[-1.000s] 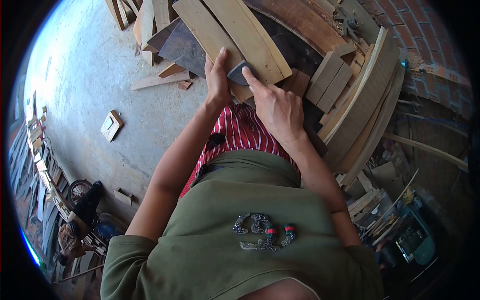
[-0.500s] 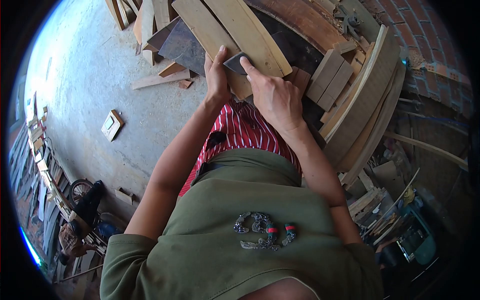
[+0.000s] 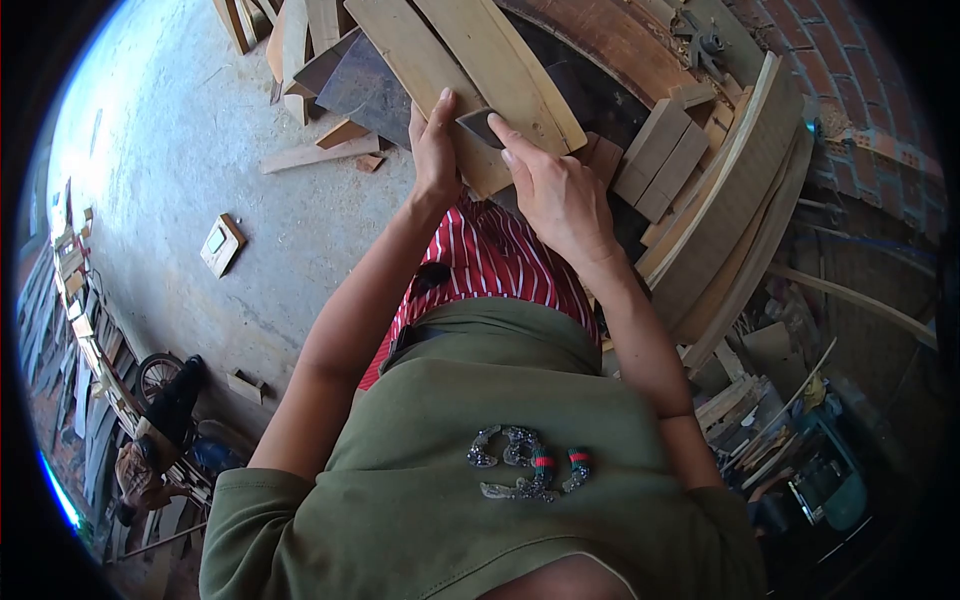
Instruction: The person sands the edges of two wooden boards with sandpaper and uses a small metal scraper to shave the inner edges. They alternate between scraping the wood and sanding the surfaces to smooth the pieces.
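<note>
Two long pale wooden boards (image 3: 415,50) lie side by side in front of me, angled up to the left, with a dark seam between them. My left hand (image 3: 434,155) is closed on the left board's near edge, its thumb resting on top. On the near end of the boards lies a small dark, flat piece of sandpaper (image 3: 479,127). My right hand (image 3: 562,195) presses it with an outstretched index finger, the thumb just below and the other fingers curled under, partly hidden.
Curved planks (image 3: 725,190) are stacked on the right, beside short brown blocks (image 3: 660,160). Wood offcuts (image 3: 320,155) lie on the concrete floor (image 3: 290,220) at left, near a small pale block (image 3: 222,245). Another person (image 3: 150,470) is at the lower left, by a wheel (image 3: 160,378).
My right hand and the sandpaper have slid slightly to the right over the boards, and its thumb shows more now. My left hand keeps its place on the board's edge.
</note>
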The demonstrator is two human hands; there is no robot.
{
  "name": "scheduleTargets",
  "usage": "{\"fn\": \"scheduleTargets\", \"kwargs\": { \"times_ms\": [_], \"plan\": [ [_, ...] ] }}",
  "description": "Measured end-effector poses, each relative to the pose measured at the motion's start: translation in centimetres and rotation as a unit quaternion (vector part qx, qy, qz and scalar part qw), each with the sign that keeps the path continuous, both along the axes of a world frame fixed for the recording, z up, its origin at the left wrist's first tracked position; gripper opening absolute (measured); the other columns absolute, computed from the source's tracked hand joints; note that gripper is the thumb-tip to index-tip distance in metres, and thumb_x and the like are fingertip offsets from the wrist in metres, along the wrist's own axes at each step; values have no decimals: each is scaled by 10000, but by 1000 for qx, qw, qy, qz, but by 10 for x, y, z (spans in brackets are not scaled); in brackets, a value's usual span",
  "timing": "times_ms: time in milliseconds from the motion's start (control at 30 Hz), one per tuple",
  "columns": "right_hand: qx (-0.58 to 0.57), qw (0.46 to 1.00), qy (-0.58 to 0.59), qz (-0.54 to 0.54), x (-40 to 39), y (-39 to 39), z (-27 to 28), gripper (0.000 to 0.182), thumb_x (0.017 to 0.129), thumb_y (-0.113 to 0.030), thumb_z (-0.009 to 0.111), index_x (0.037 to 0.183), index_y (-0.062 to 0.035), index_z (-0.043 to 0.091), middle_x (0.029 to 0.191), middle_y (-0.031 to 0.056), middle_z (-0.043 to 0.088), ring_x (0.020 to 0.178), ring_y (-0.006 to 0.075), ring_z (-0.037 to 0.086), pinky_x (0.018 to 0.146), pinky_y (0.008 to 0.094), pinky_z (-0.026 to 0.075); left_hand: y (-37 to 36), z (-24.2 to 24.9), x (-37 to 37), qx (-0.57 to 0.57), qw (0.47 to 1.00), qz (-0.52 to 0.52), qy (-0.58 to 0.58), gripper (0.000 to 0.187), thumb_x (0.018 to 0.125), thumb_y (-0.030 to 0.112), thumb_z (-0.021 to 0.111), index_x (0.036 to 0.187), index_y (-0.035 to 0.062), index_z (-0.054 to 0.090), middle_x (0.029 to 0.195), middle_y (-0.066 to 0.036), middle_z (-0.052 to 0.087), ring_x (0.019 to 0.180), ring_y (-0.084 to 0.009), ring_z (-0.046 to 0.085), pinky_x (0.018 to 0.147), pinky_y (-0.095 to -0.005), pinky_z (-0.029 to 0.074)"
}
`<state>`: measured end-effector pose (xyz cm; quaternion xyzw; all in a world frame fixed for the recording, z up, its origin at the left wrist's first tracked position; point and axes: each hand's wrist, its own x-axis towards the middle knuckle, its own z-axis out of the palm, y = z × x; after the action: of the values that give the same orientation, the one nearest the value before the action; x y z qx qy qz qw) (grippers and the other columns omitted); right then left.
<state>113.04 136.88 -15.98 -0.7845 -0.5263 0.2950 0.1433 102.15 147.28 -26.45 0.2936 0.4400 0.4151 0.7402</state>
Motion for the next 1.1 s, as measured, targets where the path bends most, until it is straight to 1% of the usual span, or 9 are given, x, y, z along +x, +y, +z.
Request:
{"fn": "scheduleTargets", "kwargs": {
  "times_ms": [100, 200, 433, 600, 733, 800, 900, 1000, 1100],
  "plan": [
    [63, 998, -12, -6, -2, 10, -10, 430, 1034, -276, 478, 1464, -280, 484, 784, 244, 682, 812, 448, 675, 716, 552, 540, -1, 1, 0, 6, 1000, -7, -1, 482, 993, 271, 585, 1371, 16, 428, 1255, -150, 597, 1095, -228, 626, 958, -371, 519],
    [-15, 1000, -5, -4, -1, 1, 1, 426, 1030, -282, 486, 1456, -282, 494, 790, 244, 684, 808, 449, 675, 713, 550, 540, -1, 0, 1, 1, 1000, 1, 2, 469, 998, 270, 576, 1366, 15, 434, 1247, -146, 601, 1083, -225, 628, 952, -363, 517],
    [43, 998, -49, 4, -5, 14, -9, 436, 1026, -278, 497, 1462, -293, 491, 782, 225, 689, 761, 436, 683, 692, 532, 549, 0, 1, -1, 4, 1000, -8, 3, 467, 1001, 271, 565, 1374, 21, 436, 1268, -144, 592, 1128, -218, 607, 966, -363, 503],
    [3, 990, -131, 47, -6, -17, -4, 452, 998, -249, 551, 1444, -312, 516, 730, 155, 686, 685, 384, 698, 599, 529, 549, 1, -7, 1, 7, 1000, 1, 2, 411, 1019, 240, 545, 1360, 42, 430, 1217, -131, 604, 1068, -232, 640, 914, -388, 550],
    [58, 979, -189, 48, -8, -3, -18, 497, 978, -237, 588, 1458, -334, 500, 695, 114, 668, 634, 360, 693, 564, 499, 560, 0, -2, 1, -2, 1000, -1, -10, 432, 1016, 251, 552, 1370, 39, 424, 1245, -136, 598, 1073, -235, 638, 916, -389, 549],
    [54, 980, -187, 45, -12, -4, -19, 497, 976, -237, 590, 1456, -335, 502, 702, 112, 669, 631, 360, 692, 562, 495, 561, 0, 2, 0, -29, 1000, -11, -2, 478, 1005, 248, 556, 1408, 28, 423, 1335, -141, 558, 1202, -222, 556, 1040, -377, 444],
    [31, 980, -189, 50, -10, -13, -10, 486, 978, -240, 586, 1449, -331, 510, 712, 108, 668, 631, 358, 692, 560, 491, 563, 1, -5, 1, -16, 1000, -11, -24, 478, 1006, 243, 554, 1410, 25, 422, 1330, -141, 560, 1192, -221, 561, 1045, -375, 438],
    [34, 981, -183, 51, -10, -9, -15, 476, 981, -247, 579, 1447, -323, 513, 713, 105, 663, 638, 355, 692, 560, 488, 565, 3, -13, 0, 8, 1000, -12, 13, 446, 1016, 254, 547, 1385, 39, 418, 1252, -144, 597, 1071, -233, 636, 924, -388, 545],
    [53, 979, -190, 39, -14, 1, -17, 483, 973, -235, 595, 1443, -317, 518, 732, 114, 674, 649, 360, 693, 579, 496, 566, 0, -5, 1, 8, 1000, -1, -8, 439, 1017, 250, 545, 1380, 32, 430, 1262, -148, 598, 1072, -231, 637, 927, -385, 542]
  ]
}}
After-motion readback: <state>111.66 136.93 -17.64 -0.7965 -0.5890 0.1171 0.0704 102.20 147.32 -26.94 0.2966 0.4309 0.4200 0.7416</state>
